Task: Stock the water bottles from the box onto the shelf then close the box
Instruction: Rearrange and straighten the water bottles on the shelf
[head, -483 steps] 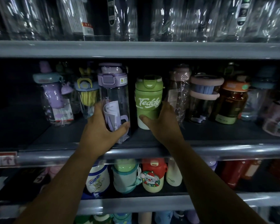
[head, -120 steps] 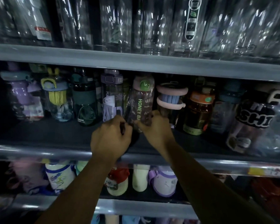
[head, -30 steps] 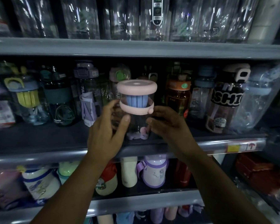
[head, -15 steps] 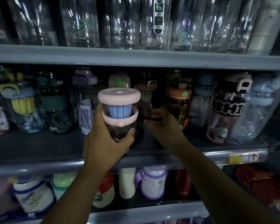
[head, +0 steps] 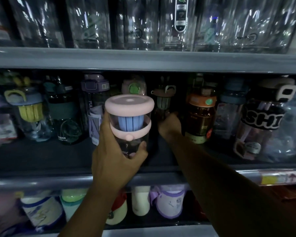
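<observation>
My left hand point(head: 114, 156) grips the pink-lidded bottle point(head: 128, 120) — fingers and thumb curled round its clear lower body; it is upright, held over the shelf point(head: 41, 156), left of the orange-lidded bottle point(head: 201, 117) and nearer me than it; my right hand point(head: 169, 127) reaches in just left of that orange-lidded bottle, at a small dark bottle point(head: 163, 101) — whether those fingers hold it I cannot tell.

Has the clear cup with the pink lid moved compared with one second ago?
Yes. The clear cup with the pink lid, held by the left hand, went left, away from the orange-capped amber bottle and toward the purple-capped clear bottle.
</observation>
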The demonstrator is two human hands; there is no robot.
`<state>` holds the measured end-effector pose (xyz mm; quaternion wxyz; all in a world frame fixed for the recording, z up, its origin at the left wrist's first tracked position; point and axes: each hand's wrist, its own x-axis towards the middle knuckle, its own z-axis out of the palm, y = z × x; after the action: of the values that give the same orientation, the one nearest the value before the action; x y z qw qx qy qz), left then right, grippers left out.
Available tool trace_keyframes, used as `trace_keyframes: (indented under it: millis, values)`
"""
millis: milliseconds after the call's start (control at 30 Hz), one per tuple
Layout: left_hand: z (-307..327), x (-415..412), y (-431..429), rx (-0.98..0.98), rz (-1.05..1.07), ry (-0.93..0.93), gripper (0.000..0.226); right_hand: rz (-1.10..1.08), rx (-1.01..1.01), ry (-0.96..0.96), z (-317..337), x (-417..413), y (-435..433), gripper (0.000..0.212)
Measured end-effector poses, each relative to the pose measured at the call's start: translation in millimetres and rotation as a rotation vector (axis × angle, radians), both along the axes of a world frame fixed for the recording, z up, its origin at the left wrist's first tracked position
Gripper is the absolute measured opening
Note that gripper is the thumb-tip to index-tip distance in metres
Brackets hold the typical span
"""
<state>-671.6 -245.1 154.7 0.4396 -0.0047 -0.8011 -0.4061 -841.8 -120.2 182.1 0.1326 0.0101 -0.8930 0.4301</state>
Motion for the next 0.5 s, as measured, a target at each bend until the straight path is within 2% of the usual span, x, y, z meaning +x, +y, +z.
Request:
trace_keyframes:
  millis: [167,300,500]
  values:
    - [-0.6,-1.8,-1.2,-0.005,0.009,-0.014,0.109,-0.02,0.048,0.036,-4.2,2.5,-0.7,0.043]
    - [0.3,-1.8,-1.7,-0.008,-0.002,-0.015,0.106,-0.093,0.147,0.09,0.4,16.5,1.2,0.053]
    - [2.1,0.8,-0.8,-0.008,-0.01,-0.02,0.107,-0.059,0.155,0.117,-0.3,31.2,3.4,0.051]
